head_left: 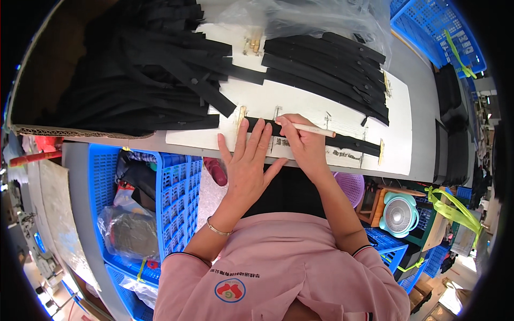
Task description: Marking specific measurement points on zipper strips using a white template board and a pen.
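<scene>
Your left hand (247,155) lies flat, fingers spread, its fingertips over the black strip (350,142). Your right hand (304,143) grips a white pencil (316,130) slanted above it. The strip lies crosswise on a white board (399,112) on the grey surface (423,59), nearer you than the row of black strips (326,69).

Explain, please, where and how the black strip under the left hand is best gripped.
Probably pinch the black strip by its uncovered right end, coming from the right: it lies long and flat, with the left hand over its left part, right hand over its middle.
</scene>
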Demonstrator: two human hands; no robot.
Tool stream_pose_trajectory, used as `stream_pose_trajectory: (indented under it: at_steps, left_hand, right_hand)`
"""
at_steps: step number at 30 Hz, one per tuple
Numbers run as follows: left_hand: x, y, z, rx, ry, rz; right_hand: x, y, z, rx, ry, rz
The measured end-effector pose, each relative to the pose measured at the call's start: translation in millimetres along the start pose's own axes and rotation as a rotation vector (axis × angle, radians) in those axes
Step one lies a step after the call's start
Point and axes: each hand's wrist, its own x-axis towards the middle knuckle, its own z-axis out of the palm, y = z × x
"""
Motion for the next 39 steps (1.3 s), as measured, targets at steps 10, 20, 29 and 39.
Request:
stream_pose_trajectory:
  at_steps: [10,20,29,39]
  left_hand:
    - [0.1,-0.9,1.4,0.007,0.001,0.003]
    - [-0.7,-0.5,4.2,0.020,-0.009,-0.008]
    - [-0.9,0.2,1.9,0.039,-0.003,0.015]
    - [2.1,7.3,-2.8,0.022,-0.058,-0.016]
  right_hand:
    - [-3.3,-0.6,-3.9,0.081,-0.017,0.004]
    - [-7.4,5.6,-9.7,0.062,-0.053,-0.065]
    - [-25.4,11.8,-78.5,0.000,0.340,0.031]
    - [-23.8,32.3,-78.0,-0.090,0.333,-0.022]
